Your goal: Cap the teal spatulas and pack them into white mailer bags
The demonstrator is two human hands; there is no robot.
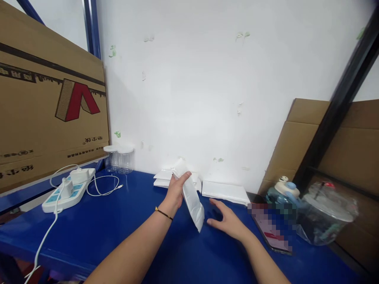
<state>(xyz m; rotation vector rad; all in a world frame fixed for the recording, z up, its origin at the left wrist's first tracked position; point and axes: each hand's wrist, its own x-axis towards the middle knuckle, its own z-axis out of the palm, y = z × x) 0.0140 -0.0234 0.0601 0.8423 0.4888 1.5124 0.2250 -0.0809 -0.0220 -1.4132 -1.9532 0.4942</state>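
My left hand (177, 191), with a dark bracelet at the wrist, is closed around a flat white plastic packet (193, 205). The thumb presses on its face, and the packet hangs tilted, its lower end down to the right above the blue table. Just right of that end, my right hand (226, 221) is open, thumb and fingers apart, with nothing in it. Behind the left hand lie folded white packets (162, 178), partly hidden by it. Another flat white packet (225, 191) rests against the wall, beyond the right hand.
On the blue table (118, 228), a white power strip (69, 193) with plugs and cables lies at left. Two clear lidded jars (125, 161) stand behind it. A phone (274, 232), partly pixelated, and a plastic-wrapped tub (324, 215) are at right. Cardboard boxes (53, 118) flank the table.
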